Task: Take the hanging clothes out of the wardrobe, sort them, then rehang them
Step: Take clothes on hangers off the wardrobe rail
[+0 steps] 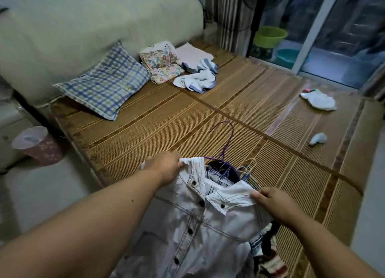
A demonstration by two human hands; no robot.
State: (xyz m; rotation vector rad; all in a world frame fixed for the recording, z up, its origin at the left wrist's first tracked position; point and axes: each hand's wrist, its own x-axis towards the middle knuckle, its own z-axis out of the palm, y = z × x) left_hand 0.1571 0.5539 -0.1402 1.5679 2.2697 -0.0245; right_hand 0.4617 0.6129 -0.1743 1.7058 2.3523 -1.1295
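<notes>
Clothes (268,248) under the white shirt (198,225) were mostly hidden, near edge of the mat (166,121); left hand (166,168) and right hand (277,204) each pinched its collar

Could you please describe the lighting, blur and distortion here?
Head view: dim light; wide-angle bending curves the bamboo mat; the plaid pillow and green basin look soft; the white shirt in the left hand and right hand is sharpest.

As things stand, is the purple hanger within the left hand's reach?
Probably yes: the left hand pinches the collar of the white shirt right beside the purple hanger, whose hook stands bare, nothing between. It must drop the collar first.
</notes>
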